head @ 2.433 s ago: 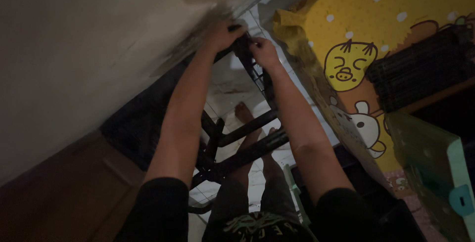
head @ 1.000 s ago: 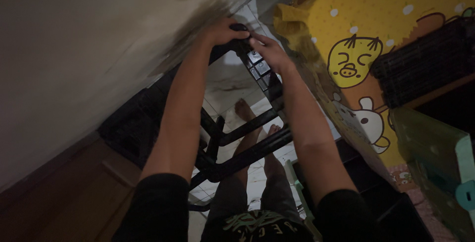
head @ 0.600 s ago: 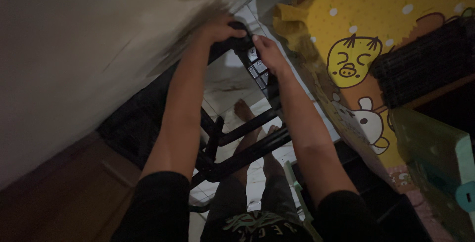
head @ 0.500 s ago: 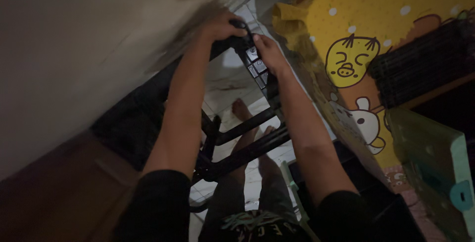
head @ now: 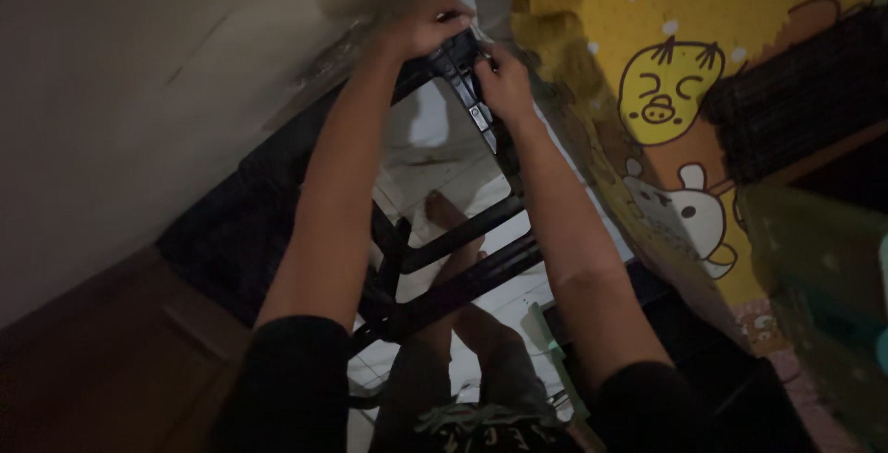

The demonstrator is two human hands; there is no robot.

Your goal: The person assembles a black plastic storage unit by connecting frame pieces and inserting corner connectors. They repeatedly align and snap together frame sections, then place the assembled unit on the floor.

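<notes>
In dim light I look down along both bare forearms at a black metal frame (head: 462, 259) made of bars and a wire grid. My left hand (head: 427, 24) curls over the frame's far top corner, next to the pale wall. My right hand (head: 504, 83) grips the dark upright bar (head: 474, 112) just below and right of it, fingers closed round a small fitting. The two hands almost touch. Two lower crossbars run under my arms, and my bare foot (head: 444, 212) stands on the tiled floor beneath them.
A pale wall (head: 139, 92) fills the left side. A yellow cloth with cartoon animals (head: 684, 92) hangs close on the right, with a dark woven basket (head: 805, 101) behind it. A brown wooden surface (head: 83, 360) lies at lower left. White floor tiles (head: 435, 157) show inside the frame.
Both hands have stayed at the frame's top corner, shifting only slightly; the right hand has slid a little down the upright bar. The view has drifted a bit.
</notes>
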